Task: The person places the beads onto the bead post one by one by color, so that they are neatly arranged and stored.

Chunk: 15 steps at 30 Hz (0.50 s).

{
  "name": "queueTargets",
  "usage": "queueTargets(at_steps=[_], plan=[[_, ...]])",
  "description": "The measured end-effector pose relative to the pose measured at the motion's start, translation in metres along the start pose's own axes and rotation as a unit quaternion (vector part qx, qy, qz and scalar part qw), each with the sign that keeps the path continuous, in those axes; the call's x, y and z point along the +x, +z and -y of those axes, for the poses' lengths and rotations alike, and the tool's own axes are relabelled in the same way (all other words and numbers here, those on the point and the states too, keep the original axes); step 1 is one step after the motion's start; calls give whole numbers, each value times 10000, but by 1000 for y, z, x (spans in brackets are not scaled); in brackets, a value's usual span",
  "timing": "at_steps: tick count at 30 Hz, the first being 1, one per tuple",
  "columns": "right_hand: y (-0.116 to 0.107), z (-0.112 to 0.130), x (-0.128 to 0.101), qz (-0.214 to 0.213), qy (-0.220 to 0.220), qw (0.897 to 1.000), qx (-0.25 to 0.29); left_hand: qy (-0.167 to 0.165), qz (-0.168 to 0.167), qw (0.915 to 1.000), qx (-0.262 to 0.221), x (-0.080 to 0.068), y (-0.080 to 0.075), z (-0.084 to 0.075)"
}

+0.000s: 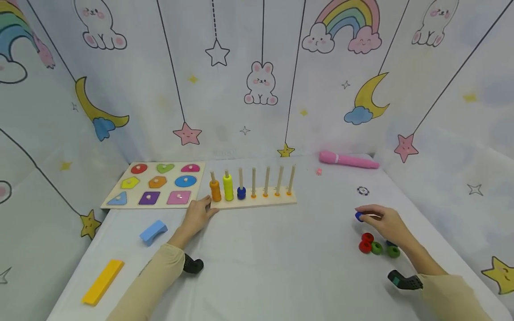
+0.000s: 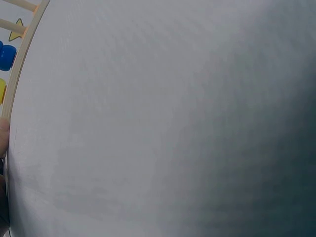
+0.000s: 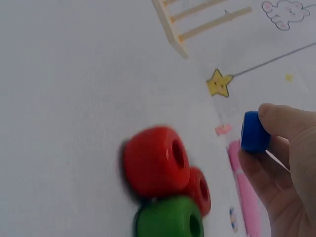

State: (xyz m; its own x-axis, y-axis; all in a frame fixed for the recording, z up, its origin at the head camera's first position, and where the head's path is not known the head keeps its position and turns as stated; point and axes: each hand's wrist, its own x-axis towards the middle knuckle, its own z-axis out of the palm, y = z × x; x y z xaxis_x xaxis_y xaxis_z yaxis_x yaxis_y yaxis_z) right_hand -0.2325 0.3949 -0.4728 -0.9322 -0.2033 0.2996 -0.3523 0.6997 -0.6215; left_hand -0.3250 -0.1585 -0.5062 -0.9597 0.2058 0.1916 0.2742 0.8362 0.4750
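Blue bead (image 3: pixel 255 132) is pinched between thumb and fingers of my right grip (image 1: pixel 383 223), closed to its width, near red beads (image 1: pixel 365 247) and green beads (image 1: pixel 393 252) on the tabletop (image 1: pixel 289 258). My left grip (image 1: pixel 197 215) holds the left end of the peg board (image 1: pixel 259 202), beside a shape puzzle (image 1: pixel 170 185).

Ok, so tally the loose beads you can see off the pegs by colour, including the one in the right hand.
Red beads: 2
Green beads: 2
Blue beads: 2, one held bead in the right hand and one partly hidden bead
Total in view: 6
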Motion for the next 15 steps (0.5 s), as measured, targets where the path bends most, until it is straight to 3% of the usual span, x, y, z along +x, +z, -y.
queueTargets(at_steps=[6,10,15], plan=[[27,31,37,-101,-941,9953,202,-42,52,10000,10,2,3,-1],[38,87,71,-215,-1297,9907,345,-113,70,9999,-13,2,4,0],[58,140,118,-382,-1680,9826,691,-172,42,9998,-35,1,3,0]])
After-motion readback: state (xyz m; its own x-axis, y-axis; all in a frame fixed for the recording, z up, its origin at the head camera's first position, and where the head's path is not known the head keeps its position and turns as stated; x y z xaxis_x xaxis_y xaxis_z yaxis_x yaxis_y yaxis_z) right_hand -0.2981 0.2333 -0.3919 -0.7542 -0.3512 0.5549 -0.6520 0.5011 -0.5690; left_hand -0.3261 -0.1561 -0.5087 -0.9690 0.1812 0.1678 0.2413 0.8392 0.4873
